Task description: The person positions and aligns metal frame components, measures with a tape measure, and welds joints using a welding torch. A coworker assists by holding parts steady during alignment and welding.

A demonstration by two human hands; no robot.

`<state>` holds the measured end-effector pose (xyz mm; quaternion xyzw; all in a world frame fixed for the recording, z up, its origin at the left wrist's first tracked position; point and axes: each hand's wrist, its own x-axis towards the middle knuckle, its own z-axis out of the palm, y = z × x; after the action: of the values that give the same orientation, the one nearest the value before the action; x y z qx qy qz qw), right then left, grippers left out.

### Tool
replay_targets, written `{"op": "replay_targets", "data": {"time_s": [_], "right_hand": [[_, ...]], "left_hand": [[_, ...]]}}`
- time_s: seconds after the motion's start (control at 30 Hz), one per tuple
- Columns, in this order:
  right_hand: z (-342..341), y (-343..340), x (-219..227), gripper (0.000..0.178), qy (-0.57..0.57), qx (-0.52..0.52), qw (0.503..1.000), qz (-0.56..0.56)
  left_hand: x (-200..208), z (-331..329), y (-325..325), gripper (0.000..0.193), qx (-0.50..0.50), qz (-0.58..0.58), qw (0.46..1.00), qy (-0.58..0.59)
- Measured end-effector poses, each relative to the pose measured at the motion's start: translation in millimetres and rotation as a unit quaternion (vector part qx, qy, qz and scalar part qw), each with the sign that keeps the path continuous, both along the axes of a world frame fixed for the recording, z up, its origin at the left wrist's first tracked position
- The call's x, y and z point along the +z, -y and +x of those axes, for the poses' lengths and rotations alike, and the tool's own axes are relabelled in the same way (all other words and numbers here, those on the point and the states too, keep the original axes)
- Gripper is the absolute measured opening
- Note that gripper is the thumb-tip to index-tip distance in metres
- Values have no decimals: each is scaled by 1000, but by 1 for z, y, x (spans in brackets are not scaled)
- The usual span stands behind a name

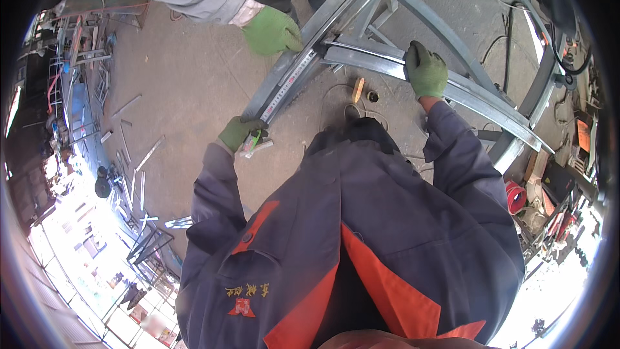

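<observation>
My left hand (237, 132), in a green glove, is closed on a tape measure (252, 142) at the end of a long grey steel beam (268, 84). The pale tape blade (290, 81) runs out along the beam toward a joint with a steel crossbar (368, 58). Wrapped over that crossbar is my right hand (426, 72), also gloved in green; some of its fingers are hidden. Across from me, a co-worker's green-gloved hand (271, 31) touches the beam close to the blade's far end.
Further steel bars (445, 32) form a frame at the right. An orange-and-pale object (358, 90) and a small dark cup-shaped part (372, 96) lie on the concrete floor (194, 71). Loose metal strips (150, 152) are scattered left. A red coil (515, 197) sits at right.
</observation>
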<state>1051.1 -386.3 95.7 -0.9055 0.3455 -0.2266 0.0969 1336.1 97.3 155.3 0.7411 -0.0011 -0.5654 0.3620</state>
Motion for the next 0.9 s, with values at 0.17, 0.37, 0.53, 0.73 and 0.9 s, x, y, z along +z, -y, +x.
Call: {"op": "replay_targets", "data": {"time_s": [0.17, 0.37, 0.53, 0.73, 0.9], "right_hand": [[1, 0, -1, 26, -2, -4, 1000, 1], [0, 0, -2, 25, -3, -5, 1000, 5], [1, -1, 0, 25, -3, -10, 1000, 12], [1, -1, 3, 25, 6, -7, 1000, 17], [1, -3, 5, 26, 1, -12, 1000, 25]], "left_hand": [[1, -1, 1, 36, 2, 7, 1000, 8], [-2, 1, -1, 30, -9, -3, 1000, 16], [-2, -1, -1, 27, 2, -3, 1000, 5], [4, -4, 2, 27, 1, -4, 1000, 11], [7, -6, 4, 29, 10, 7, 1000, 10]]}}
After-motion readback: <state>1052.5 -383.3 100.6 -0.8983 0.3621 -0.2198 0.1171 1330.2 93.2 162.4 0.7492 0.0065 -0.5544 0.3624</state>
